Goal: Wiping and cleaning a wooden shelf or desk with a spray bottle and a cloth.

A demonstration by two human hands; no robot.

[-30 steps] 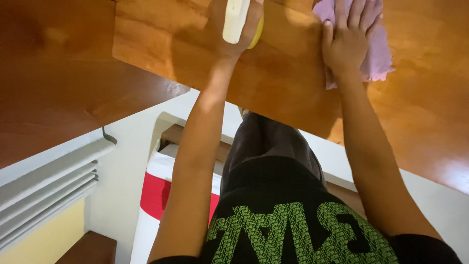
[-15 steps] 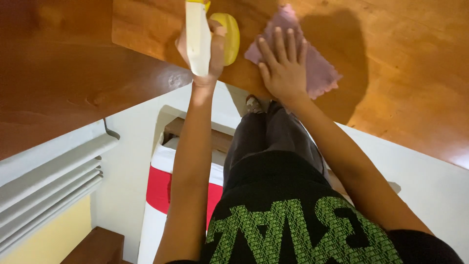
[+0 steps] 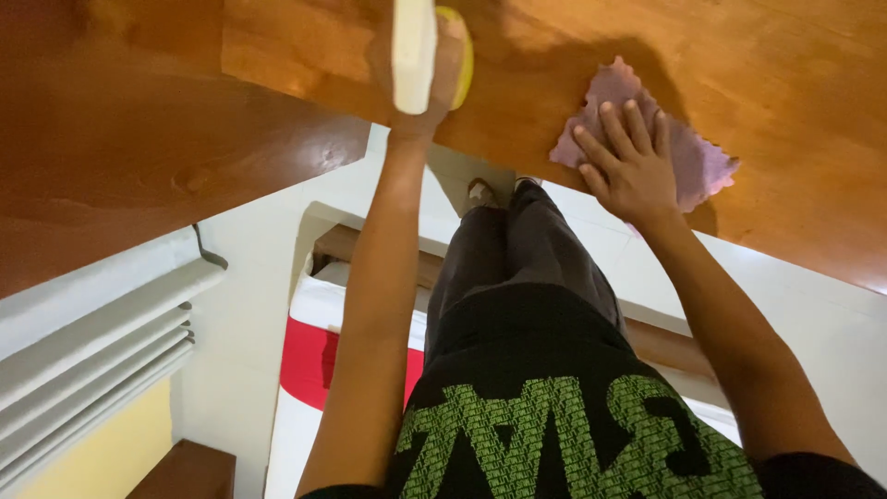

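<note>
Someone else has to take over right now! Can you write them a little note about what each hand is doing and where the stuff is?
Left hand: wrapped around a pale cream spray bottle with a yellow part, held up over the glossy brown wooden surface.
Right hand: flat, fingers spread, pressing a small lilac cloth with a wavy edge onto the wood near its edge.
Done: cloth is laid on the wood; how much has been wiped cannot be told.
Left: the wood around the cloth shows no wet patch.

Both arms reach straight forward; the left hand (image 3: pixel 420 69) is curled closed (fingers hidden), the right hand (image 3: pixel 628 166) flat with fingers spread.
</note>
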